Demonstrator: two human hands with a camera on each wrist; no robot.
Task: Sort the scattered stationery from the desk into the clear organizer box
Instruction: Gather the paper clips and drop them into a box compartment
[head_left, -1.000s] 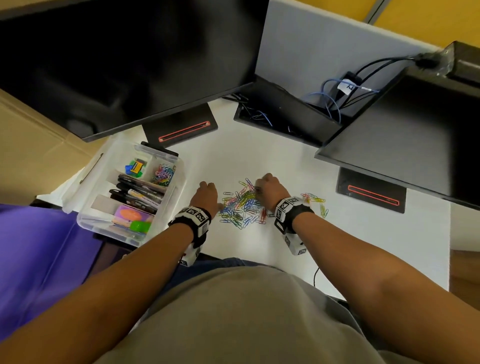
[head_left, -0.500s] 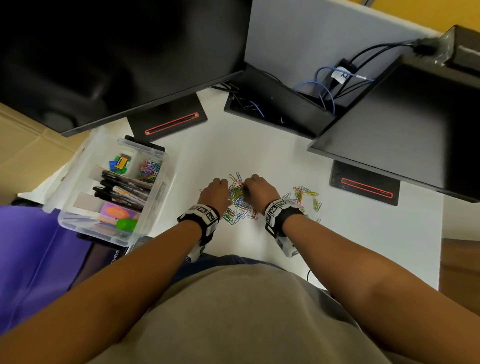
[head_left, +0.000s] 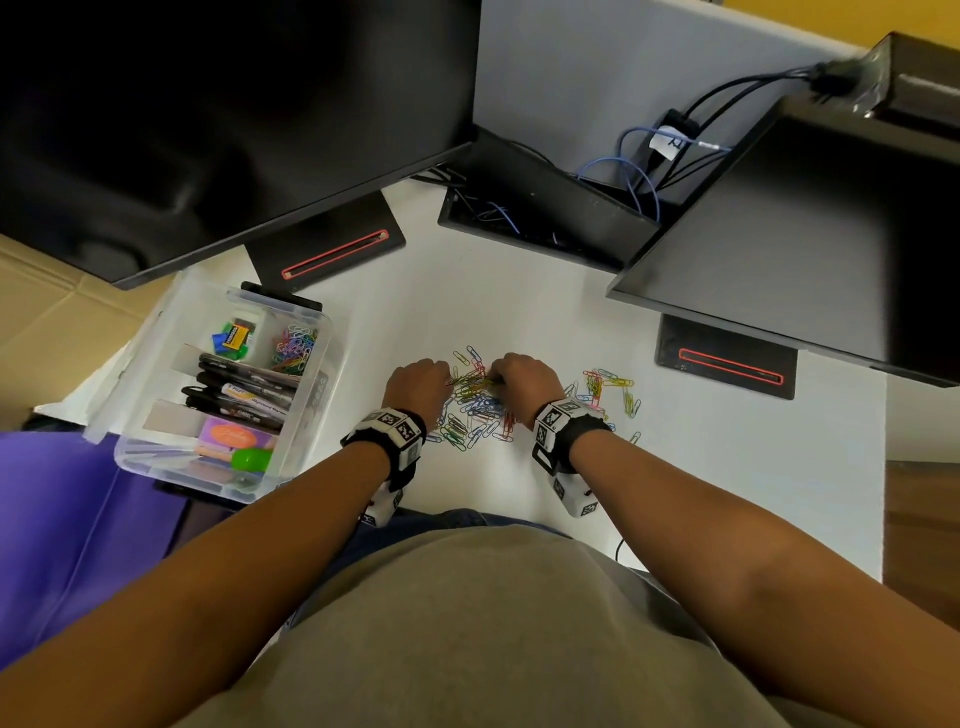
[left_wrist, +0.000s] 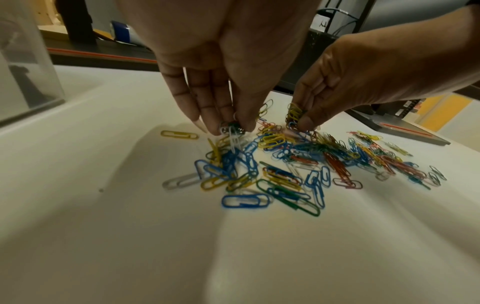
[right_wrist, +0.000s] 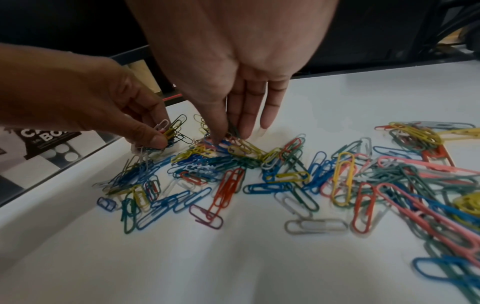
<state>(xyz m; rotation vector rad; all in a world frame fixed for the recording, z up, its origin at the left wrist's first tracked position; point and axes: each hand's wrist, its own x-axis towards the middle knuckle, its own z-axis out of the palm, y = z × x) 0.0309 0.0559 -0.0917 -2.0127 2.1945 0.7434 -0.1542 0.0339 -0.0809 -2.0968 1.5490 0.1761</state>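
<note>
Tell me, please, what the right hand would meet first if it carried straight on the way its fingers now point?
The right hand points down, its fingertips already in the paper clips. Going on, it would probably press through them onto the white desk directly beneath; nothing else seems to lie in that line.

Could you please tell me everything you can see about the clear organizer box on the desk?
The clear organizer box is a see-through plastic tub with rounded corners, open at the top, standing at the desk's left edge beside the left hand, which does not touch it. Pale dividers split it into compartments: coloured paper clips in one far compartment, small green, blue and orange items next to them, dark pens across the middle, and a pink item with a green one nearest the person.
</note>
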